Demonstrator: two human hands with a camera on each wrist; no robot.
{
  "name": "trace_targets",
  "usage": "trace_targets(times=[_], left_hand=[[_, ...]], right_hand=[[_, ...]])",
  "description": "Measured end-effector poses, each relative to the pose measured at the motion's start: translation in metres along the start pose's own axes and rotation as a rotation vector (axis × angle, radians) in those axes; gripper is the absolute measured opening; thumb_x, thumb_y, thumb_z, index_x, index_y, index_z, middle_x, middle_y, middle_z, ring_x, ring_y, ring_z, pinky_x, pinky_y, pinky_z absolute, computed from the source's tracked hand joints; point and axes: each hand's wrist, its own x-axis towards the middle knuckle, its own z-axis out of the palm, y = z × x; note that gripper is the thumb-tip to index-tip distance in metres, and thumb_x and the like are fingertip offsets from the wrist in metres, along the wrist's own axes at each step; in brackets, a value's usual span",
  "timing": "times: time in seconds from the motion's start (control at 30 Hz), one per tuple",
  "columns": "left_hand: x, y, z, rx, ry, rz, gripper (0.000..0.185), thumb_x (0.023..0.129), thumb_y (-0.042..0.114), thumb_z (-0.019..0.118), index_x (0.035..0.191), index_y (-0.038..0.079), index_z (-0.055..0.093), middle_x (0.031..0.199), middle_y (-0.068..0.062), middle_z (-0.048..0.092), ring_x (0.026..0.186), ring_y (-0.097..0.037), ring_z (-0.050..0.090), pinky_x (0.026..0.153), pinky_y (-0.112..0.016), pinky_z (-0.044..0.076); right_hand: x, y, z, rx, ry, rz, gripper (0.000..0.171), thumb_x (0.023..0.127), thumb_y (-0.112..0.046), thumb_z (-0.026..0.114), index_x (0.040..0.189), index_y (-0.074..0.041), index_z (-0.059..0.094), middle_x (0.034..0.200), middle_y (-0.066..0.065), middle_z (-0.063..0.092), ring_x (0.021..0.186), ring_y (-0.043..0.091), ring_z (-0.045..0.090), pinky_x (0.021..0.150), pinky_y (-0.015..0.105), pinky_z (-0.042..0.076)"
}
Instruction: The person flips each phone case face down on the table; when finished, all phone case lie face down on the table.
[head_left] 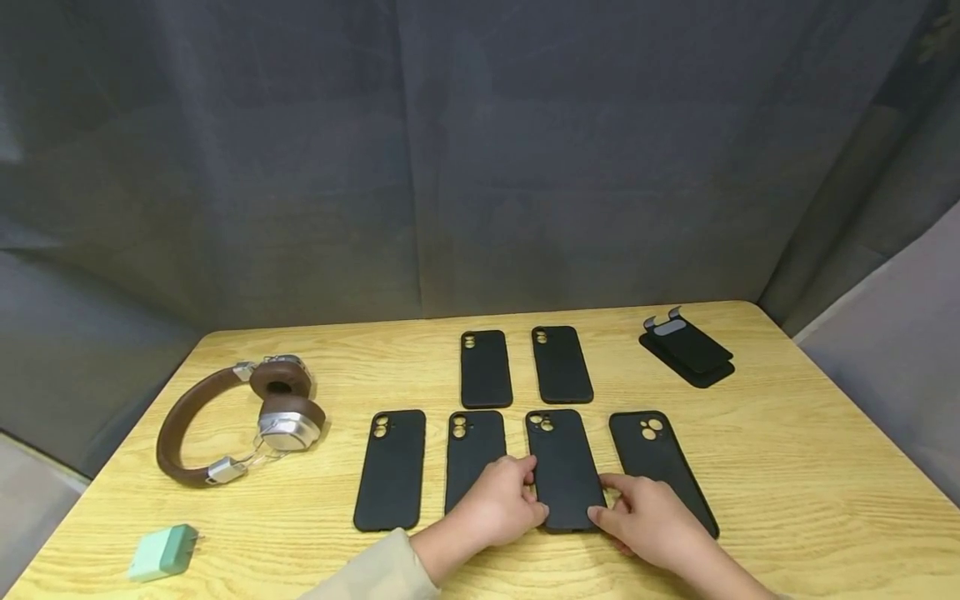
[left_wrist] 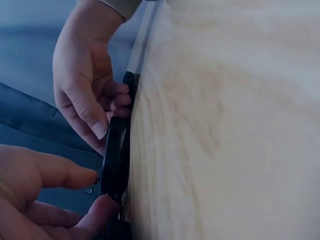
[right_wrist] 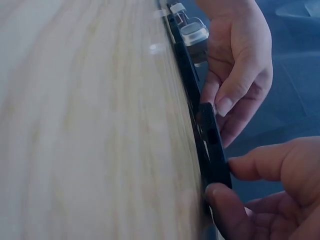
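A black phone case (head_left: 566, 471) stands in the front row on the wooden table, camera cutouts at its far end. My left hand (head_left: 498, 504) holds its near left edge between thumb and fingers. Opposite, my right hand (head_left: 651, 518) pinches the near right edge. In the left wrist view, the case (left_wrist: 114, 160) shows edge-on, slightly raised at the near side. Partly under my left forearm is another black phone case (head_left: 476, 454). Behind my right hand, a phone case with a raised rim (head_left: 663, 458) lies at a slant.
One more phone case (head_left: 390, 471) lies to the left. Behind are two others, a left one (head_left: 486, 371) and a right one (head_left: 564, 364). Brown headphones (head_left: 198, 412) and a green charger plug (head_left: 161, 552) are at left. A black flat item with grey tabs (head_left: 686, 346) sits back right.
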Motion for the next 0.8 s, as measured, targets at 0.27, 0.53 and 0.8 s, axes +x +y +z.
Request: trace_targets(times=[0.27, 0.53, 0.8], left_hand=[[0.001, 0.004, 0.003, 0.292, 0.031, 0.033, 0.058, 0.076, 0.011, 0.072, 0.124, -0.011, 0.051, 0.095, -0.011, 0.054, 0.091, -0.021, 0.053, 0.086, -0.032, 0.046], [0.001, 0.000, 0.004, 0.180, 0.042, 0.022, 0.060, 0.077, 0.011, 0.073, 0.126, -0.013, 0.048, 0.086, -0.007, 0.050, 0.070, -0.013, 0.048, 0.074, -0.028, 0.046], [0.001, 0.001, 0.001, 0.116, 0.067, 0.049, 0.058, 0.077, 0.018, 0.073, 0.125, -0.008, 0.053, 0.088, -0.003, 0.053, 0.073, -0.009, 0.051, 0.069, -0.024, 0.046]], right_hand=[[0.002, -0.003, 0.005, -0.141, 0.040, -0.007, 0.049, 0.077, -0.020, 0.073, 0.117, 0.005, 0.059, 0.057, -0.001, 0.048, 0.049, 0.013, 0.042, 0.046, 0.024, 0.029], [0.002, -0.003, 0.004, -0.144, 0.043, -0.001, 0.051, 0.076, -0.020, 0.074, 0.118, 0.005, 0.059, 0.057, -0.001, 0.048, 0.049, 0.013, 0.043, 0.047, 0.024, 0.030], [-0.004, 0.002, -0.007, -0.027, 0.068, 0.008, 0.053, 0.077, -0.020, 0.074, 0.120, 0.005, 0.057, 0.059, -0.002, 0.052, 0.049, 0.014, 0.045, 0.046, 0.024, 0.031]])
